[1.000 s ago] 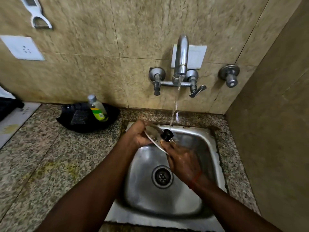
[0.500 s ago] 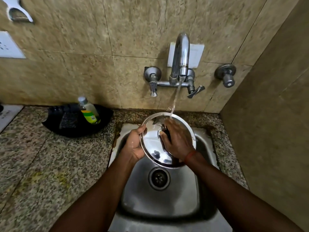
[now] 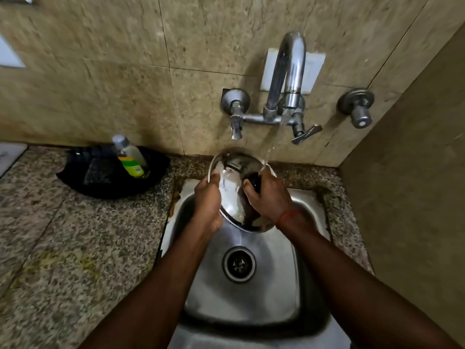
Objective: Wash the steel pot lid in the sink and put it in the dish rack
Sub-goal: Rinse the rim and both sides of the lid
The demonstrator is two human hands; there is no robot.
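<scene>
The steel pot lid [image 3: 232, 197] is held tilted on edge over the back edge of the sink [image 3: 251, 303], its shiny face turned toward the camera. The left hand [image 3: 207, 202] grips the lid's left rim, thumb over the front. The right hand [image 3: 270, 197] is curled round the black knob [image 3: 254, 182] and covers the lid's right side; a red thread [image 3: 286, 216] circles that wrist. The two hands are close together, with only the lid's bright middle between them.

Water [image 3: 274, 139] runs from the wall tap [image 3: 289, 71] and lands at the lid's upper right, by the right hand's knuckles. The drain [image 3: 238, 264] lies open below the lid.

On the granite counter [image 3: 63, 248], at its back edge left of the sink, sits a black dish [image 3: 75, 177]. A green-labelled bottle [image 3: 130, 157] leans in it beside what may be a dark scrub pad [image 3: 97, 170]. A separate valve [image 3: 357, 107] sits on the wall right of the tap.
</scene>
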